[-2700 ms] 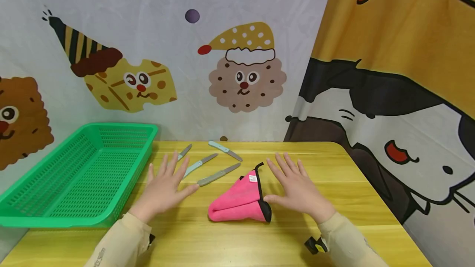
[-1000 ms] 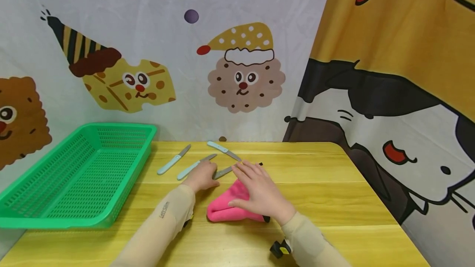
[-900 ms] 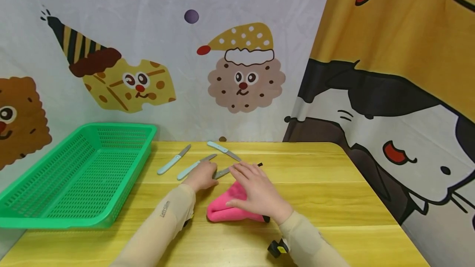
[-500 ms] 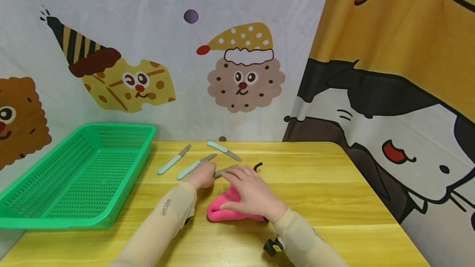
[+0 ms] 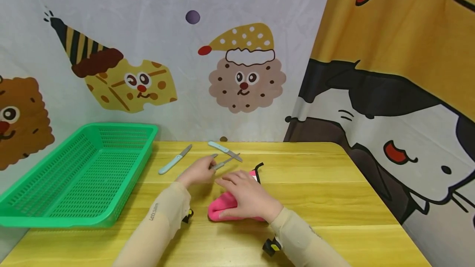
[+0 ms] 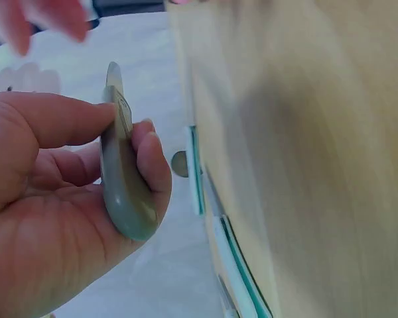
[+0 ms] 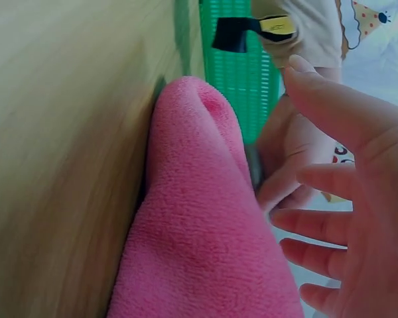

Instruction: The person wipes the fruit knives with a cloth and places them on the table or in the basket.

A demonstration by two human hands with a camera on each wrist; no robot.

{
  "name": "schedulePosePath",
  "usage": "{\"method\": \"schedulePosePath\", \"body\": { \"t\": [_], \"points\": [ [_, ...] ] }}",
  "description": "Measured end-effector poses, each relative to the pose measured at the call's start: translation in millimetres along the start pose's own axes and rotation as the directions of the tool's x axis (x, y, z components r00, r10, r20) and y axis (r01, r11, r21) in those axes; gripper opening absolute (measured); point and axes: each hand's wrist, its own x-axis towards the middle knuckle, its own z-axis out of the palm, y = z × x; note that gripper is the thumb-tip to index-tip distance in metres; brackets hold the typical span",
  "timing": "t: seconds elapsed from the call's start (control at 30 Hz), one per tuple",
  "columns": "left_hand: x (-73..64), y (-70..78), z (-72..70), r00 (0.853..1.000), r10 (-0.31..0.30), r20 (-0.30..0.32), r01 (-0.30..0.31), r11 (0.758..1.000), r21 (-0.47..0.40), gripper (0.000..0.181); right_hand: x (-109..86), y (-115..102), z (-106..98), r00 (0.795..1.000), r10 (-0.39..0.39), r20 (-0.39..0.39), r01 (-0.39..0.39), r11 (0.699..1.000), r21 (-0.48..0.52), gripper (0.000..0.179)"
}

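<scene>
My left hand (image 5: 198, 171) grips a small knife by its grey-green handle (image 6: 129, 199), between thumb and fingers. The knife's blade (image 5: 231, 158) points away to the right, above the table. My right hand (image 5: 250, 196) is over a pink fleecy cloth piece (image 5: 222, 203) with black edging, lying folded to a point. In the right wrist view, its fingers (image 7: 318, 225) are apart and loosely bent beside the pink cloth, holding nothing. Two light-blue-handled knives lie farther back, one left (image 5: 174, 162) and one right (image 5: 222, 149). Another knife (image 5: 214, 155) is mostly hidden behind my left hand.
A green perforated plastic basket (image 5: 128, 193) stands on the left of the wooden table (image 5: 334, 201). A white cartoon-print curtain (image 5: 178, 94) hangs behind the table's back edge, with a yellow-orange one at the right.
My left hand has lifted the grey-green knife off the table and shifted slightly left and back. The right hand has come in over the pink cloth, which stays in place.
</scene>
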Motion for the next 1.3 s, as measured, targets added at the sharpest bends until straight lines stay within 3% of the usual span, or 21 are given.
{"method": "schedulePosePath", "body": {
  "t": [0.13, 0.23, 0.33, 0.67, 0.9, 1.03, 1.3],
  "points": [
    [-4.2, -3.2, -5.5, 1.000, -0.002, 0.021, 0.006, 0.985, -0.174, 0.013, -0.8, 1, 2, 0.999, -0.016, 0.038, 0.017, 1.000, -0.023, 0.088],
    [-8.5, -5.7, -10.2, 0.998, 0.002, 0.056, 0.016, 0.950, -0.312, 0.017, -1.0, 1, 3, 0.997, -0.025, 0.077, 0.030, 0.998, -0.062, 0.089],
    [-12.9, -6.8, -14.5, 0.997, -0.002, 0.078, 0.032, 0.918, -0.394, 0.021, -1.0, 2, 5, 0.992, -0.018, 0.122, 0.029, 0.996, -0.087, 0.090],
    [-21.5, -15.3, -17.3, 0.998, -0.006, 0.065, 0.036, 0.879, -0.475, 0.028, 0.2, 9, 15, 0.981, -0.012, 0.193, 0.037, 0.991, -0.126, 0.083],
    [-24.0, -21.9, -19.0, 0.998, -0.026, 0.060, 0.056, 0.821, -0.568, 0.022, 0.1, 12, 20, 0.969, -0.021, 0.247, 0.056, 0.989, -0.135, 0.078],
    [-25.4, -24.9, -21.0, 0.998, -0.019, 0.065, 0.055, 0.788, -0.613, 0.028, -1.0, 12, 20, 0.966, -0.022, 0.259, 0.064, 0.986, -0.156, 0.072],
    [-29.3, -25.7, -23.3, 0.998, -0.056, 0.015, 0.051, 0.723, -0.689, 0.038, -0.1, 10, 22, 0.969, -0.030, 0.245, 0.077, 0.981, -0.181, 0.047]
  ]
}}
